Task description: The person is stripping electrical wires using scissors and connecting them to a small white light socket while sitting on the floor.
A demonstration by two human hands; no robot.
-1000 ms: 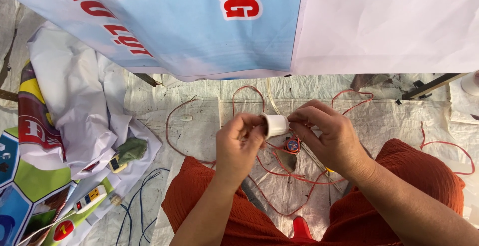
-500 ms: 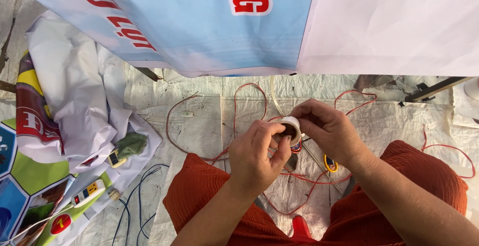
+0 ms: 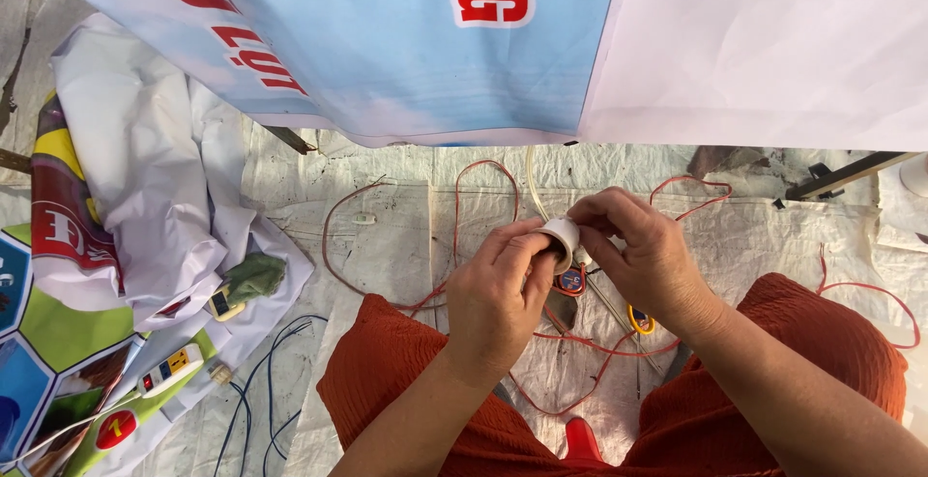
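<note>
Overhead, a large blue and white printed banner [image 3: 387, 42] is hung across the far side of the scene, and a pale woven ground sheet [image 3: 387, 235] is spread beneath everything. To the left, crumpled printed sheets [image 3: 126, 206] are heaped, with a white power strip [image 3: 166, 371] and thin dark wires [image 3: 261, 390] lying near them. Red wire [image 3: 464, 245] is looped loosely over the sheet, from the far middle around to the right past an orange-clad knee.

At the centre, a small white lamp socket [image 3: 561, 240] is held up between both hands, above the lap. It is gripped by the left hand [image 3: 498, 298], whose thumb and fingers are closed around its body from the near side. The right hand [image 3: 648, 264] is set against its far right end, fingertips pressed together on the socket's rim or on something small there; what exactly is pinched cannot be told. Just beneath the hands, small tools with red and yellow handles [image 3: 638, 319] lie on the sheet.

Judging from this, a fitting or wiring step on the socket appears to be in hand. The next move would seem to call for a steady hold by the left hand while fine, twisting fingertip work is done by the right.
</note>
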